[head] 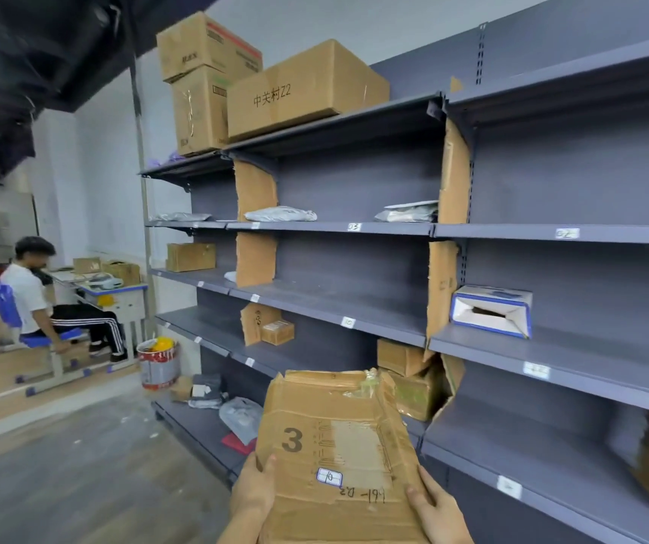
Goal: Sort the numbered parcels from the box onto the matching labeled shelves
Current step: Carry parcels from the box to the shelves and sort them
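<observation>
I hold a worn cardboard parcel (338, 437) up in front of the grey shelving (550, 233). It has a printed 3 and a small white sticker reading 10. My left hand (254, 490) grips its lower left edge, thumb on the top face. At the lower right edge my right hand (434, 508) grips it the same way. Small white number labels (353, 227) sit on the shelf fronts; one reads 03, another (567, 233) reads 02. Cardboard dividers (454, 174) split the shelves into bays.
Grey bags (280, 214), small cartons (190, 257) and a white-blue box (491, 310) lie on the shelves. Large cartons (307, 88) stand on top. A seated person (40, 296) at a desk and a paint bucket (158, 365) are on the left. Grey floor (79, 484) lies lower left.
</observation>
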Tool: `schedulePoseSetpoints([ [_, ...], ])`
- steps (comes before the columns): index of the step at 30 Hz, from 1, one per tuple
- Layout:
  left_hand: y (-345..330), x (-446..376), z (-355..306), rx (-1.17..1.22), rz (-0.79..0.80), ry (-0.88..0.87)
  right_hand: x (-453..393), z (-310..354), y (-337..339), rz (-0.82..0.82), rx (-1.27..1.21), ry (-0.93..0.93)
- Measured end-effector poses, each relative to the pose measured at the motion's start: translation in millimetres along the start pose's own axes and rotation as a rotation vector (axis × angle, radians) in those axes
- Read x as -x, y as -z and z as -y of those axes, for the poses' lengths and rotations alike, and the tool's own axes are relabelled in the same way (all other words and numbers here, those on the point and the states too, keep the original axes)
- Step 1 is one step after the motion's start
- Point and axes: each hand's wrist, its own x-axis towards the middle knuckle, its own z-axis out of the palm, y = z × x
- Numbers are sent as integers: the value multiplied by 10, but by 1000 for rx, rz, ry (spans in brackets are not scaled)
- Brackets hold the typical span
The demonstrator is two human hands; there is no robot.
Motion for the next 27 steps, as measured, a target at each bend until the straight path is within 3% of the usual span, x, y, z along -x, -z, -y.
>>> schedulePoseSetpoints([
  [10,228,-966,-87,3,20,4,-716,459,-555,25,74,-8],
  [27,-496,-2657,-2036,102,95,-221,-2830,1356,80,-103,-113,141],
])
